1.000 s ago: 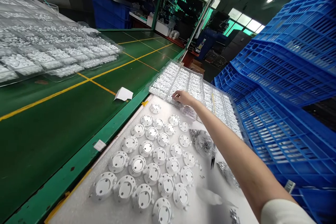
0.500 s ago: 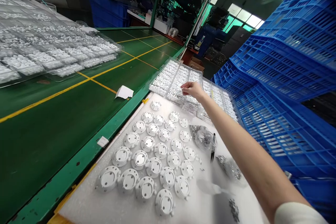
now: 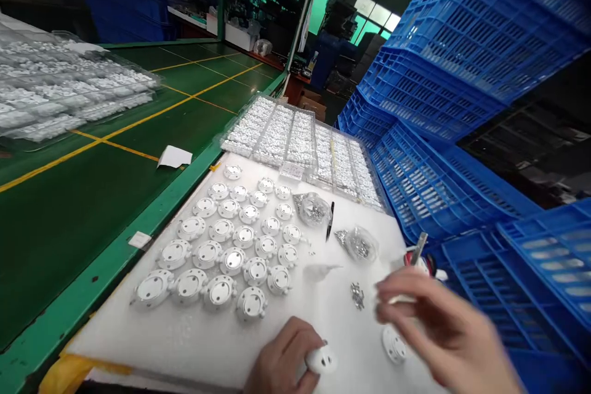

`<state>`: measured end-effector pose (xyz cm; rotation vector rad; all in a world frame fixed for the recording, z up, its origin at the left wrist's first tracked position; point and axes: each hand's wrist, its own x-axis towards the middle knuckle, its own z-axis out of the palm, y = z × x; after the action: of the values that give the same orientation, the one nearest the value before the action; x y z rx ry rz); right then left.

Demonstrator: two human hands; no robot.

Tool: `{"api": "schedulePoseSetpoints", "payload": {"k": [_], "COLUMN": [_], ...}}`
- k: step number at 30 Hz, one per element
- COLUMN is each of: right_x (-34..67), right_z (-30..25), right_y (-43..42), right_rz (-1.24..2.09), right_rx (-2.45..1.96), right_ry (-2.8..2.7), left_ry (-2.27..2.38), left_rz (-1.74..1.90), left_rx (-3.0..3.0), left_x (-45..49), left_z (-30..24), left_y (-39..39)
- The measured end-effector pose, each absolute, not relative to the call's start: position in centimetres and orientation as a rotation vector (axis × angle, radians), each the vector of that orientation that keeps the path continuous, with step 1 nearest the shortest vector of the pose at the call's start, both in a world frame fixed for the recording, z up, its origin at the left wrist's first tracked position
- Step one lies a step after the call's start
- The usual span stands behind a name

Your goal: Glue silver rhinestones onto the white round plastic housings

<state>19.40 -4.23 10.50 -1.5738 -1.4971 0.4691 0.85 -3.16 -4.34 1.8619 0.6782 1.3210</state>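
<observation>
My left hand (image 3: 279, 360) is at the bottom edge, its fingers closed on a small white round part (image 3: 321, 359) over the white foam sheet (image 3: 184, 338). My right hand (image 3: 438, 332) hovers at the lower right, smeared by motion, fingers reaching left; I cannot tell whether it holds anything. Another white round part (image 3: 394, 345) lies on the foam just below its fingers. Several white round housings (image 3: 231, 246) sit in rows across the sheet. A clear compartment tray of small white pieces (image 3: 295, 135) stands at the sheet's far edge.
Two clear bags of small metal parts (image 3: 313, 208) (image 3: 360, 245), black tweezers (image 3: 330, 220) and loose screws (image 3: 356, 294) lie on the foam. Stacked blue crates (image 3: 462, 74) wall the right side. A green belt (image 3: 92, 197) with trays of white parts (image 3: 60, 92) runs left.
My right hand has drawn back from the far compartment tray to the near right of the foam. My left hand has come into view holding a white part. The view swung right.
</observation>
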Motion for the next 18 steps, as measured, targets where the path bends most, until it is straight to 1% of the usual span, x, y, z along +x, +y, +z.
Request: {"api": "schedulePoseSetpoints", "payload": {"k": [1, 2, 4, 6, 9, 18], "right_x": [19.0, 18.7, 18.1, 17.7, 17.7, 19.6], "right_z": [8.0, 5.7, 2.0, -0.4, -1.5, -1.5], "right_y": [-5.0, -5.5, -6.0, -6.2, -6.6, -7.6], "right_rz": [0.619, 0.655, 0.619, 0.446, 0.35, 0.438], "right_rx": [-1.568, -1.58, -1.601, -1.634, -1.648, -1.694], "right_ry": [-1.511, -1.472, -1.481, -1.534, -1.564, -1.592], "left_ry": [0.681, 0.699, 0.708, 0.724, 0.76, 0.812], "left_rz": [1.309, 1.299, 1.269, 1.228, 1.192, 1.149], "left_rx": [1.865, 1.875, 1.893, 1.883, 1.877, 1.903], "left_x": [0.7, 0.6, 0.5, 0.6, 0.8, 0.9], "left_z": [-3.7, -3.0, -2.2, -1.9, -2.0, -2.1], "left_y": [-3.1, -3.0, -2.9, -2.8, -3.0, -3.1]}}
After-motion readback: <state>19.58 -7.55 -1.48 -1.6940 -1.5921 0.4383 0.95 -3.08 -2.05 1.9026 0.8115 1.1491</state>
